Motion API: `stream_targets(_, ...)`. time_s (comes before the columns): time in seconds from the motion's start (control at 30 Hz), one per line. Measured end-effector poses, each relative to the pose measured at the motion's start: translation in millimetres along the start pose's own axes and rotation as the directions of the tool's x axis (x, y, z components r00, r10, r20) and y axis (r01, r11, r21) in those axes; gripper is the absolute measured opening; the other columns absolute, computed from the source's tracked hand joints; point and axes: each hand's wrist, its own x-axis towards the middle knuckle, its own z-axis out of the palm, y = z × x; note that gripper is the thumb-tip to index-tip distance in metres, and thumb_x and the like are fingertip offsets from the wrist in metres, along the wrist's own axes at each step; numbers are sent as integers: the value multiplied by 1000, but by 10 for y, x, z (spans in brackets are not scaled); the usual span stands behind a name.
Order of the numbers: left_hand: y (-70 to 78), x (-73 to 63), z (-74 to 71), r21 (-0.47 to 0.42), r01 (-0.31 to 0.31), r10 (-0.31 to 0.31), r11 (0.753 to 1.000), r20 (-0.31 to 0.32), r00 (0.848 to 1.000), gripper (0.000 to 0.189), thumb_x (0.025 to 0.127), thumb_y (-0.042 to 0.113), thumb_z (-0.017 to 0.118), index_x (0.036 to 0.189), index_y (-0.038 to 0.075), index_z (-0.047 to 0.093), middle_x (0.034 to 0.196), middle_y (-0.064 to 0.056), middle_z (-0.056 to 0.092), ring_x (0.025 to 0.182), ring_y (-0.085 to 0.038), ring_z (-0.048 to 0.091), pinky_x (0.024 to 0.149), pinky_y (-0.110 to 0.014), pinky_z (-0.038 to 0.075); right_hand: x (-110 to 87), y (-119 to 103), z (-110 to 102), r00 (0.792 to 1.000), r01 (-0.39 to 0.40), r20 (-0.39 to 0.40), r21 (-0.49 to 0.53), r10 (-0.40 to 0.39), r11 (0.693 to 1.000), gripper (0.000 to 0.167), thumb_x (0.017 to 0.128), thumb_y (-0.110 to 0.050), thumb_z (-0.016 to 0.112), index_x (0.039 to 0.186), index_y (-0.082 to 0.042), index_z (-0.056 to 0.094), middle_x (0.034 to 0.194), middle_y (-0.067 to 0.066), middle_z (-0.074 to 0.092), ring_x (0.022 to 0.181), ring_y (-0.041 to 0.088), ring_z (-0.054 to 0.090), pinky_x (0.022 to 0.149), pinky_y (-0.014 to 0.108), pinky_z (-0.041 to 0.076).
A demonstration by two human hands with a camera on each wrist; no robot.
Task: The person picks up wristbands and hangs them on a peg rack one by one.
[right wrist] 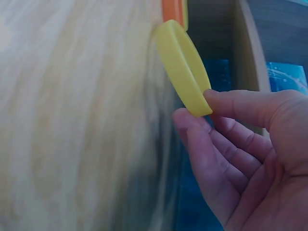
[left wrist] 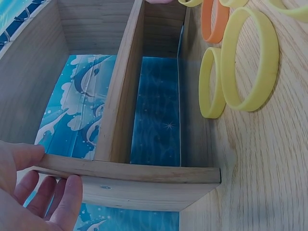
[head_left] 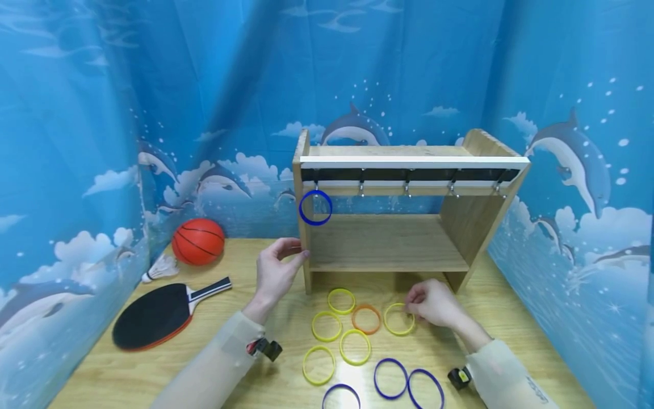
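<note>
My right hand [head_left: 434, 304] pinches a yellow ring [head_left: 399, 319] between thumb and fingers, low in front of the wooden shelf [head_left: 383, 244]. In the right wrist view the yellow ring [right wrist: 185, 70] is tilted, its near end at the thumb tip. With thumb and fingers on either side, my left hand [head_left: 276, 270] holds the front edge of the shelf's left side panel [left wrist: 144, 175]. A row of metal hooks runs along the shelf's upper bar [head_left: 434, 175]. One blue ring [head_left: 301, 211] hangs from the leftmost hook.
Several yellow rings [head_left: 355, 362], an orange ring [head_left: 377, 322] and three blue rings [head_left: 375, 379] lie on the table before the shelf. To the left are a table tennis bat [head_left: 153, 315], a shuttlecock [head_left: 162, 268] and a small basketball [head_left: 198, 241]. Blue dolphin-print curtains [head_left: 245, 113] enclose the table.
</note>
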Motion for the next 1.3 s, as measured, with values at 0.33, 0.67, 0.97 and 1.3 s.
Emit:
stream_targets(0.33, -14, -6, -7, -4, 9, -9, 1000, 8, 1000, 30, 94, 8, 89, 123, 7, 80, 123, -17, 84, 121, -35, 80, 90, -12, 59, -10, -231, -74, 999, 50, -3, 42, -50, 998, 7, 91, -6, 87, 91, -4, 80, 79, 12, 80, 64, 16, 70, 55, 24, 59)
stream_targets(0.67, -4, -5, -5, -7, 4, -4, 1000, 1, 1000, 31, 93, 7, 89, 123, 6, 80, 123, -18, 85, 121, -37, 81, 95, -24, 65, -56, -680, -160, 988, 153, -47, 125, -148, 980, 9, 93, -10, 89, 95, -4, 82, 87, 11, 83, 70, 7, 73, 63, 24, 63)
stream_targets(0.97, -22, 4, -4, -2, 12, -12, 1000, 1, 1000, 31, 94, 8, 89, 124, 7, 80, 123, -18, 84, 123, -37, 80, 101, -37, 67, -86, -1147, -159, 957, 282, -130, 209, -259, 936, 9, 92, -8, 91, 96, -4, 84, 86, 9, 83, 68, 4, 71, 61, 23, 61)
stream_targets(1.3, -13, -3, 4, -9, -8, 8, 1000, -5, 1000, 31, 93, 6, 89, 123, 6, 80, 121, -18, 85, 120, -38, 81, 105, -46, 66, -50, -1578, -100, 909, 410, -230, 330, -348, 851, 7, 93, -2, 89, 97, -2, 83, 89, 20, 85, 71, 9, 78, 64, 23, 64)
